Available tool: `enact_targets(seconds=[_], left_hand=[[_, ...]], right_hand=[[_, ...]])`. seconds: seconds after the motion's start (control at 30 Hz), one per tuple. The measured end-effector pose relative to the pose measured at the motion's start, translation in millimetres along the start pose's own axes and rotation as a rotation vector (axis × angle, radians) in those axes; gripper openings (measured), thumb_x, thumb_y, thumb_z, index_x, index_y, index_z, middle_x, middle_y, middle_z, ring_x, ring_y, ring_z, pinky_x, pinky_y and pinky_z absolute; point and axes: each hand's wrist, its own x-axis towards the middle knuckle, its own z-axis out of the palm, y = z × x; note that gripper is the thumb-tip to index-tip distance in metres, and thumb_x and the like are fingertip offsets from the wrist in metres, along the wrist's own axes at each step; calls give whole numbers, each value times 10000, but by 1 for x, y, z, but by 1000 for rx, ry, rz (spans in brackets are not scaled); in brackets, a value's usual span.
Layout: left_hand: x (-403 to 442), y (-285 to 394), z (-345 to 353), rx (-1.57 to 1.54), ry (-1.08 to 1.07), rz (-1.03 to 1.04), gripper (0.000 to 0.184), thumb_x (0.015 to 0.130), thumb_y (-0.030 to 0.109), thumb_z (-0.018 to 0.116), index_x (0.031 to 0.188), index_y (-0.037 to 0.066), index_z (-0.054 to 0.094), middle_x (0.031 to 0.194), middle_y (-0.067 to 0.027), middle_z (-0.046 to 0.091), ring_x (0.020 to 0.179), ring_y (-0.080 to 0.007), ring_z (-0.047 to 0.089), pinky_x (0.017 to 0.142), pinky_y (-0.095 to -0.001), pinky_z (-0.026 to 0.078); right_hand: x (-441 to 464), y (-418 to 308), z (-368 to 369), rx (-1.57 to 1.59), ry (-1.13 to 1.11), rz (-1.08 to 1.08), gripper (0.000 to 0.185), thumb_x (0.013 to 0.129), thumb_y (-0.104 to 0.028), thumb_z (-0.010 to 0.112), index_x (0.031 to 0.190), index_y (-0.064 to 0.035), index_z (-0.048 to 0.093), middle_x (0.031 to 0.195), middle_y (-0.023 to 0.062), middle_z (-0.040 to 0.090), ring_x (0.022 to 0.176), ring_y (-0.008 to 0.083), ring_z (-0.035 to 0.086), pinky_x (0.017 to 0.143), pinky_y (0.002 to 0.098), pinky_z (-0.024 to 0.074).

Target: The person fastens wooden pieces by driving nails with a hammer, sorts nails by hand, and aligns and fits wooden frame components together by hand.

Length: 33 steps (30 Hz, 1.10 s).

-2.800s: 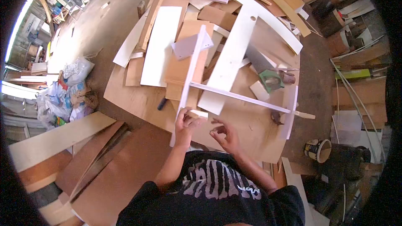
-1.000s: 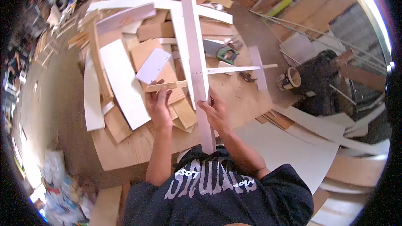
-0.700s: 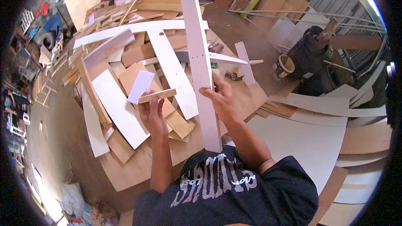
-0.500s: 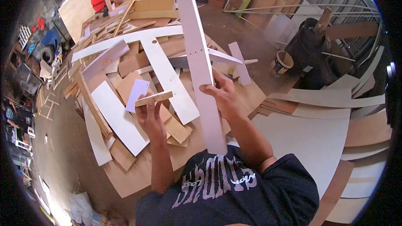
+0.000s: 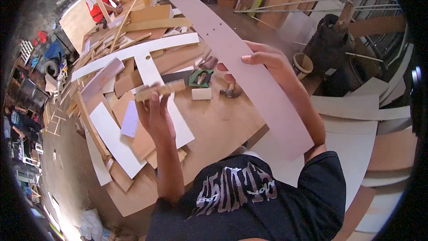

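Note:
My left hand holds a short wooden piece between thumb and fingers, above the boards on the plywood table. A long pale lilac board with small holes is gripped by my right hand, thumb on its face and fingers around its edge. The board slants from the upper left down to my right forearm. Behind it on the table lie a saw with a green handle, a small white block and a hammer.
White boards and wood offcuts cover much of the plywood table. A person in red crouches at the far left. A bucket stands on the floor at the right, near a black container.
The lilac board has tilted and turned its broad face toward me, with my right hand moving up and right. The saw handle and white block have come into view.

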Motion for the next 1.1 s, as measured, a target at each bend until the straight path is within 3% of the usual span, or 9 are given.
enact_targets(seconds=[0.13,0.33,0.5,0.7,0.83,0.9,0.93,1.03,1.1], left_hand=[[34,-7,109,-89,-112,212,309,964,116,605,1239,22,499,1226,-150,563,1130,-254,590,880,-415,548],[70,-28,217,-214,-154,332,315,974,147,604,1229,0,490,1154,-134,600,1039,-235,629,823,-398,565],[75,-61,218,-139,-140,291,318,968,146,615,1220,3,484,1122,-119,597,1006,-228,630,814,-393,567],[60,-88,206,-72,-39,162,361,947,167,650,1218,3,476,1111,-102,563,1035,-219,599,849,-405,559],[51,-123,175,29,-23,94,236,950,178,620,1103,36,510,1093,-117,558,1067,-227,557,795,-389,547],[42,-167,146,-61,-123,43,190,959,182,577,1070,45,508,1004,-83,572,959,-213,588,746,-363,529],[36,-193,130,67,-89,-112,170,958,201,565,1020,48,526,955,-67,573,898,-213,596,739,-371,527],[23,-302,82,817,-183,-182,235,844,229,684,965,50,592,831,-85,583,820,-232,644,807,-360,527],[2,-342,85,1352,-375,-329,359,799,341,727,1000,52,654,926,-137,627,913,-298,666,841,-385,528]], right_hand=[[16,-30,-58,16,-211,-3,662,833,-187,626,1394,85,406,1211,249,600,1105,310,632,942,363,530],[26,-55,-105,29,-82,-103,646,807,-101,636,1392,87,434,1173,227,630,1008,300,669,878,360,551],[14,-80,-148,-43,165,-160,615,777,-32,667,1362,63,505,1182,162,651,981,222,668,849,310,531],[-13,-96,-162,-256,338,-159,656,761,-172,661,1352,73,513,1188,156,649,995,184,648,872,235,478],[-16,-101,-163,-115,245,-126,708,774,-162,619,1395,110,416,1208,242,624,1044,263,665,874,309,540],[-19,-100,-166,62,221,-196,687,815,-95,609,1402,145,345,1253,353,535,1121,372,631,877,377,598],[-19,-100,-172,117,188,-200,686,820,-68,597,1415,138,324,1256,367,524,1117,374,633,880,378,596],[-17,-104,-195,155,130,-168,694,833,-50,591,1432,130,289,1249,382,520,1089,374,648,891,377,591],[-11,-112,-216,161,81,-131,701,835,-51,599,1434,129,283,1246,388,518,1074,372,655,889,375,592]])
